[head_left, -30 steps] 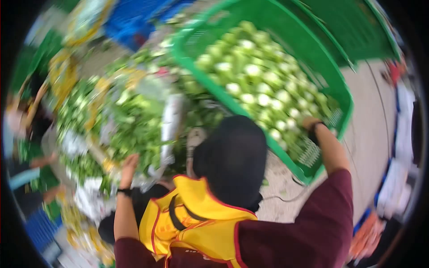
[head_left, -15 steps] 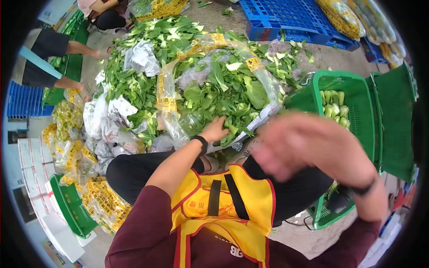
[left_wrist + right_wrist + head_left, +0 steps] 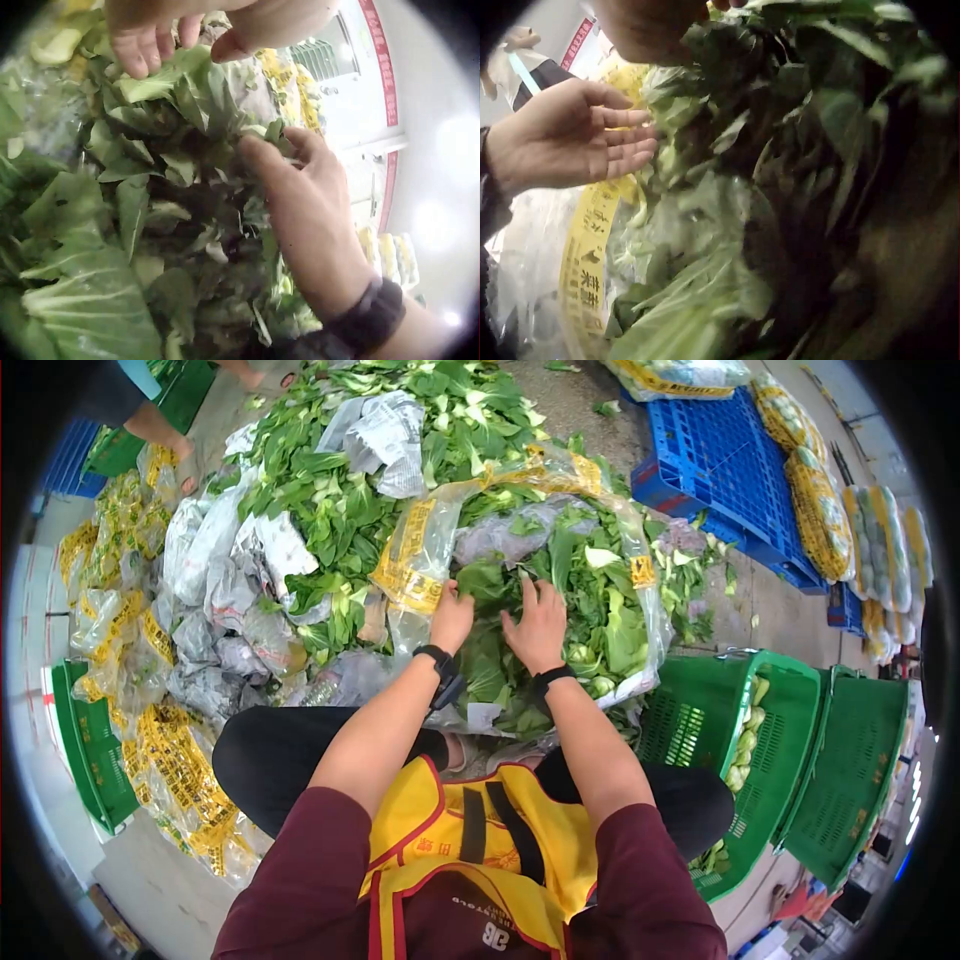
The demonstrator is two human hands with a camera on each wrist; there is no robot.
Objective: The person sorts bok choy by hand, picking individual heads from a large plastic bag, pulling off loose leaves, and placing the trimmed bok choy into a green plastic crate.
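Both hands reach into a clear plastic bag with yellow printed tape (image 3: 408, 555), which lies open around a heap of leafy greens (image 3: 615, 625). My left hand (image 3: 452, 620) is at the left of the heap. In the right wrist view, the left hand (image 3: 562, 139) has its fingers straight, fingertips at a pale green leaf (image 3: 676, 112). Close to its right, my right hand (image 3: 537, 628) stands over the leaves with thumb and fingers apart. In the left wrist view, the right hand (image 3: 311, 214) has its fingertips among the leaves. A dark hollow in the greens (image 3: 217, 202) lies between the hands.
More loose greens (image 3: 345, 520) and crumpled plastic (image 3: 240, 650) spread to the left. A green crate (image 3: 690, 710) of pak choi stands at the right, close to the knee. Behind lies a blue pallet (image 3: 730, 470). Another person's legs (image 3: 160, 425) show at upper left.
My right hand came from the pak choi crate, swept across blurred, and now sits in the bag of greens. My left hand has shifted within the same bag. The head view turned.
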